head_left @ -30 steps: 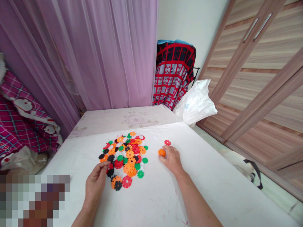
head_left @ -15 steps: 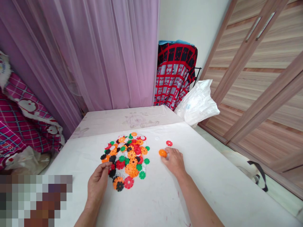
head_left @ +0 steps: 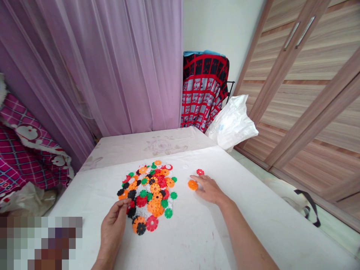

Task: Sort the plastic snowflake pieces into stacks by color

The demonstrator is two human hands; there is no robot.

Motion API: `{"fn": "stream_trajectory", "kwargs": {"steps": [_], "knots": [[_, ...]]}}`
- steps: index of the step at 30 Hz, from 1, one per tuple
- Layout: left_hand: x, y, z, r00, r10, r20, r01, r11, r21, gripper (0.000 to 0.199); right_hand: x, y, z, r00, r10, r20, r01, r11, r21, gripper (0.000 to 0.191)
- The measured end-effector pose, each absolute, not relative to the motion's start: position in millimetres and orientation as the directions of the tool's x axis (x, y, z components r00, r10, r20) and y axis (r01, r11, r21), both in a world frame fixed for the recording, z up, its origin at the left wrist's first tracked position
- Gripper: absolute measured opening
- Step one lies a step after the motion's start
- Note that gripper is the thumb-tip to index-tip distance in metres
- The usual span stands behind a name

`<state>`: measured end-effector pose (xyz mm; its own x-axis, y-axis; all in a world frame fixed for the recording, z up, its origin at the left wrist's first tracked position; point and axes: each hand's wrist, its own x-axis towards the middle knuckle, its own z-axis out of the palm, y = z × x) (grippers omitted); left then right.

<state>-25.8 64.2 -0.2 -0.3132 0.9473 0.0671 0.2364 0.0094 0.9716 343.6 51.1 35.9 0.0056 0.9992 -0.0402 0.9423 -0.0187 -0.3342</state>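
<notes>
A pile of flower-shaped plastic discs (head_left: 154,187) in orange, red, green, black and white lies on the white cloth. My left hand (head_left: 114,221) is at the pile's left edge, thumb and fingertips pinched together beside a red disc (head_left: 131,204); whether anything is between them is hidden. To the right of the pile, my right hand (head_left: 209,189) is open, index finger stretched out and thumb apart. Its fingers are around an orange disc (head_left: 192,185) that appears to lie on the cloth. Just beyond the fingers lies a single red disc (head_left: 200,172), and a white disc (head_left: 185,167) is farther left.
The white cloth (head_left: 180,243) covers the near part of a flower-patterned surface (head_left: 126,144). A white plastic bag (head_left: 232,122) stands at the far right corner. Purple curtains (head_left: 135,67) hang behind, and a wooden wardrobe (head_left: 303,90) is on the right.
My right hand has let go of the orange disc and its fingers have spread. My left hand keeps its pinch at the pile's edge. The view has shifted slightly.
</notes>
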Motion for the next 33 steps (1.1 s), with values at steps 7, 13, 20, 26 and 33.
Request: {"fn": "stream_trajectory", "kwargs": {"steps": [7,13,20,26,33], "knots": [[-25.4,64.0,4.2,-0.322,0.945,0.066,0.235,0.012,0.972,0.042,350.5,74.0,56.5,-0.139,0.978,-0.153,0.941,0.083,-0.328,0.053],[-24.5,62.9,6.4,-0.335,0.941,0.054,0.234,0.027,0.972,0.044,347.8,74.3,60.9,-0.177,0.972,-0.153,0.95,0.128,-0.283,0.04],[-25.4,62.8,6.9,-0.332,0.941,0.06,0.244,0.025,0.969,0.045,349.1,70.8,62.4,-0.161,0.974,-0.161,0.938,0.1,-0.331,0.044],[-24.7,63.4,4.3,-0.334,0.941,0.052,0.234,0.029,0.972,0.045,347.4,71.3,59.3,-0.123,0.981,-0.148,0.934,0.064,-0.352,0.038],[-24.1,63.8,1.3,-0.327,0.942,0.076,0.207,-0.007,0.978,0.043,344.2,70.4,58.2,-0.101,0.984,-0.147,0.948,0.05,-0.316,0.036]]}}
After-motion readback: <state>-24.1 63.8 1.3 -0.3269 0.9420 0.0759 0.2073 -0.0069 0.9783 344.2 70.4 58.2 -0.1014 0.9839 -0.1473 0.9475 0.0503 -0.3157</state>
